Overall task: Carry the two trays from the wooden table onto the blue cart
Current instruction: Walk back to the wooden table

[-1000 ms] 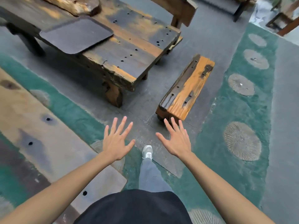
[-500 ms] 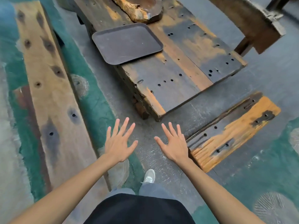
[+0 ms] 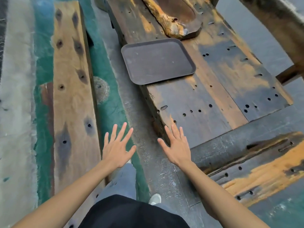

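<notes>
One dark tray (image 3: 158, 60) overhanging the surface's (image 3: 213, 96) left edge; left hand (image 3: 117, 145) and right hand (image 3: 176, 146) spread, empty grip, best taken by opposite rims, kept level.

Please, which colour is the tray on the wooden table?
The tray is plain dark brown, seen best in the head view.

A: How are the arms posed?

B: Both bare forearms reach forward from the lower corners of the view and draw closer toward the hands.

A: And the hands?

B: Left hand (image 3: 117, 149) and right hand (image 3: 176, 148) are held palm down, backs up, fingers spread and extended, thumbs pointing inward toward each other. Neither grips anything; they hover side by side, apart.

A: The legs?

B: One grey-trousered leg (image 3: 122, 181) is forward; a light shoe (image 3: 155, 199) shows behind.
</notes>
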A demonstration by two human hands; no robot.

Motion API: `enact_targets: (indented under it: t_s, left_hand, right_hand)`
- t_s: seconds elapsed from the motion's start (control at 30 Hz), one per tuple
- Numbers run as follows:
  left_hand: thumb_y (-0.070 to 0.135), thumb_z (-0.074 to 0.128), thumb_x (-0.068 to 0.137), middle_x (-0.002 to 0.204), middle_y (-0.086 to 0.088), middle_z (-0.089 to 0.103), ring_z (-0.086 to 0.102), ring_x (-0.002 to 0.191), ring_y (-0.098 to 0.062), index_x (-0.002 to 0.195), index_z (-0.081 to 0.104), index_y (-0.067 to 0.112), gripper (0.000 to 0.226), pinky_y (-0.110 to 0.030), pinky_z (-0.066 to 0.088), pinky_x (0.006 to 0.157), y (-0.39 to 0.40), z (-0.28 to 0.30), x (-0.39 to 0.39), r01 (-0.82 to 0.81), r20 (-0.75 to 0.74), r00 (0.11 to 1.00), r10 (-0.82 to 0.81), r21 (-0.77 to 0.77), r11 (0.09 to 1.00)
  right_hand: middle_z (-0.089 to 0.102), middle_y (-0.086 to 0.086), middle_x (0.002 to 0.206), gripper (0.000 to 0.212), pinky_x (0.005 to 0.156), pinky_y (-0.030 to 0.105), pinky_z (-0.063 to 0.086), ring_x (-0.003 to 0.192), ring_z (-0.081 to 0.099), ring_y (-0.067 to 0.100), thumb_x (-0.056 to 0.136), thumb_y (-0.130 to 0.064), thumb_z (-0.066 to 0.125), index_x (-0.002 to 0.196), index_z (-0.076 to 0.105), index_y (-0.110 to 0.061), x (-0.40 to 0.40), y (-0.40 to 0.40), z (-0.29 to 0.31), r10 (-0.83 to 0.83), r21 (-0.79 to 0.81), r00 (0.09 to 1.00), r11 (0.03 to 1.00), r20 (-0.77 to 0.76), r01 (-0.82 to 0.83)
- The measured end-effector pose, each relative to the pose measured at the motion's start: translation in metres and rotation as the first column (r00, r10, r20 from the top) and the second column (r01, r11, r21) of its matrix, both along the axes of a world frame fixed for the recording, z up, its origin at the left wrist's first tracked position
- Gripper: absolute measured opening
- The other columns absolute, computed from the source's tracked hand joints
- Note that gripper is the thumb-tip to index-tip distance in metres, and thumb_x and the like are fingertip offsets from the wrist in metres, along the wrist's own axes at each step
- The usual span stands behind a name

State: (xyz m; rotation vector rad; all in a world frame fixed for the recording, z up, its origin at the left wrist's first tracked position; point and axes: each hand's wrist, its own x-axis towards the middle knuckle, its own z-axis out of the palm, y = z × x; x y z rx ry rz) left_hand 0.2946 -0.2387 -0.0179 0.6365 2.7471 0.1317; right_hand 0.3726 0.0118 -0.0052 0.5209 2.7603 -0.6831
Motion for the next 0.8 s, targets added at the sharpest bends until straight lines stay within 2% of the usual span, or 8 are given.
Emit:
enact_targets:
  t_s: [0.33,0.43,0.5,0.6,0.67,0.73,0.77,0.8]
  left_hand:
    - [0.069,0.02,0.091,0.168,0.006,-0.011,-0.009,0.155,-0.03,0.159,0.007,0.04,0.076,-0.057,0.003,0.121,-0.005,0.021,-0.178,0.126,-0.053,0.991,-0.125,0.017,0.992]
    - [0.068,0.024,0.091,0.169,0.006,-0.009,-0.006,0.155,-0.031,0.159,0.009,0.039,0.075,-0.059,0.004,0.12,-0.007,0.023,-0.22,0.136,-0.041,0.99,-0.135,0.028,0.99]
    - [0.068,0.023,0.092,0.168,0.007,-0.012,-0.007,0.155,-0.031,0.159,0.006,0.04,0.075,-0.058,0.004,0.121,-0.005,0.023,-0.242,0.153,-0.03,0.988,-0.152,0.029,0.988]
    - [0.07,0.024,0.093,0.168,0.008,-0.012,-0.01,0.155,-0.03,0.159,0.005,0.041,0.075,-0.058,0.004,0.121,0.001,0.022,-0.274,0.168,-0.003,0.986,-0.168,0.063,0.984]
    - [0.07,0.023,0.092,0.168,0.01,-0.012,-0.012,0.155,-0.029,0.159,0.006,0.042,0.074,-0.058,0.003,0.121,0.008,0.021,-0.296,0.168,0.015,0.985,-0.17,0.09,0.982]
    - [0.07,0.024,0.093,0.167,0.011,-0.012,-0.013,0.154,-0.028,0.159,0.006,0.042,0.074,-0.058,0.002,0.121,0.017,0.02,-0.323,0.171,0.039,0.984,-0.176,0.112,0.979]
    - [0.069,0.025,0.094,0.167,0.011,-0.012,-0.014,0.154,-0.028,0.159,0.006,0.042,0.073,-0.058,0.002,0.121,0.023,0.019,-0.339,0.172,0.057,0.982,-0.18,0.12,0.978]
    - [0.068,0.026,0.095,0.168,0.011,-0.011,-0.014,0.154,-0.028,0.159,0.006,0.042,0.072,-0.058,0.002,0.121,0.029,0.018,-0.355,0.174,0.072,0.98,-0.184,0.126,0.977]
  right_hand:
    - [0.009,-0.004,0.171,0.071,0.125,0.051,0.011,0.157,-0.004,0.029,0.099,-0.07,0.027,0.161,0.021,-0.037,-0.152,-0.01,0.005,-0.171,0.009,0.985,0.985,0.027,0.17]
    - [0.008,-0.003,0.171,0.071,0.125,0.05,0.011,0.157,-0.004,0.029,0.099,-0.069,0.029,0.161,0.02,-0.036,-0.186,-0.009,0.007,-0.217,-0.044,0.975,0.975,0.036,0.219]
    - [0.008,-0.004,0.171,0.069,0.125,0.048,0.01,0.157,-0.004,0.027,0.1,-0.065,0.033,0.161,0.02,-0.035,-0.205,-0.008,0.009,-0.301,-0.148,0.953,0.942,0.03,0.302]
    - [0.009,-0.006,0.171,0.066,0.126,0.049,0.01,0.157,-0.001,0.024,0.103,-0.059,0.039,0.161,0.022,-0.033,-0.23,-0.001,0.011,-0.493,-0.349,0.867,0.802,0.069,0.484]
    - [0.011,-0.009,0.17,0.064,0.122,0.054,0.023,0.155,0.015,0.028,0.103,-0.057,0.04,0.16,0.022,-0.035,-0.246,0.007,0.011,-0.605,-0.447,0.786,0.672,0.127,0.59]
    - [0.017,-0.011,0.169,0.062,0.117,0.057,0.032,0.138,0.042,0.035,0.102,-0.059,0.039,0.159,0.023,-0.041,-0.262,0.017,0.011,-0.689,-0.507,0.698,0.538,0.197,0.674]
    - [0.02,-0.011,0.168,0.061,0.117,0.056,0.032,0.134,0.045,0.033,0.102,-0.059,0.039,0.159,0.024,-0.042,-0.27,0.022,0.011,-0.723,-0.53,0.654,0.472,0.224,0.704]
    - [0.022,-0.011,0.168,0.06,0.119,0.055,0.029,0.139,0.041,0.031,0.103,-0.057,0.038,0.159,0.025,-0.041,-0.278,0.028,0.01,-0.753,-0.555,0.612,0.411,0.241,0.724]
